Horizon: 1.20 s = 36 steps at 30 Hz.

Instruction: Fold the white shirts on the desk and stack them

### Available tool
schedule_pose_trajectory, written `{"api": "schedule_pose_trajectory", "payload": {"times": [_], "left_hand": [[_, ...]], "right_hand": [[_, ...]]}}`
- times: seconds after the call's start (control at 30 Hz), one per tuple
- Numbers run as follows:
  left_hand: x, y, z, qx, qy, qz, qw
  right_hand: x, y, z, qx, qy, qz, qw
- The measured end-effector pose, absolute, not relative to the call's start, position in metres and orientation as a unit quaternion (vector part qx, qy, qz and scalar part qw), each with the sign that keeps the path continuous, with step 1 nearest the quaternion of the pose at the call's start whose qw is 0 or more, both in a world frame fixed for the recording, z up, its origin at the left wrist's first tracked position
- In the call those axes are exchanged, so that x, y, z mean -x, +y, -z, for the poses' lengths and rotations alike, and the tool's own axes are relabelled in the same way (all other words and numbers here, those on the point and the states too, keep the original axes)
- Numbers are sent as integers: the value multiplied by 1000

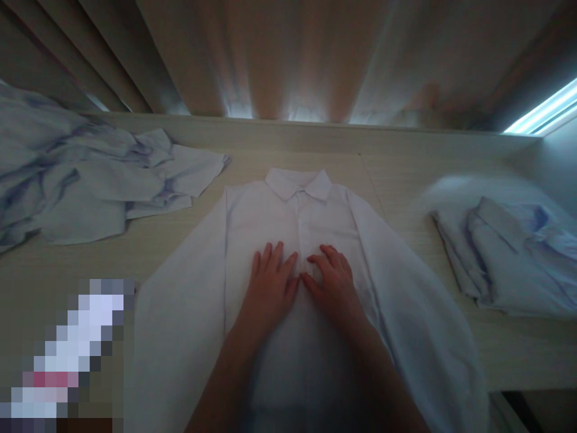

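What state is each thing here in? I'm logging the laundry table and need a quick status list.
white shirt: laid flat, front up, collar away from the person, sleeves spread.
left hand: open, palm flat on the shirt front.
right hand: open, flat on the shirt front, fingertips touching the left hand.
crumpled shirts: loose unfolded heap, far left.
folded shirts: stacked at right.
curtain: drawn shut.
table: bearing all garments.

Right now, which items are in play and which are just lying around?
In play:
white shirt, spread flat, collar away from the person
left hand and right hand, flat on its front

Lying around:
crumpled pile of shirts, left
folded shirts, right
table
curtain
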<state>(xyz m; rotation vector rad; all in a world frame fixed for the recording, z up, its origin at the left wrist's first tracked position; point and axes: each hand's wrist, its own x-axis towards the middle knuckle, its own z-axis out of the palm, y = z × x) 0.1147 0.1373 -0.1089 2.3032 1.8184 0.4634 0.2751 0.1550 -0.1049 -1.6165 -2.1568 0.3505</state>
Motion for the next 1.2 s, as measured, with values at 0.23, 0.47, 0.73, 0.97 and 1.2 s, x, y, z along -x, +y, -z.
{"api": "schedule_pose_trajectory", "payload": {"times": [0.23, 0.47, 0.73, 0.97, 1.2], "left_hand": [[-119, 137, 111, -766, 622, -145, 77], [-124, 138, 111, -741, 653, -145, 55], [-126, 139, 114, -734, 658, -158, 49], [-125, 139, 113, -733, 659, -156, 55], [-124, 140, 115, -730, 660, -169, 64]], "right_hand": [[-277, 156, 103, 571, -779, -130, 223], [-280, 157, 105, 569, -781, -141, 218], [-279, 158, 106, 570, -777, -138, 228], [-280, 158, 107, 568, -779, -133, 229], [-276, 157, 110, 578, -771, -119, 239]]}}
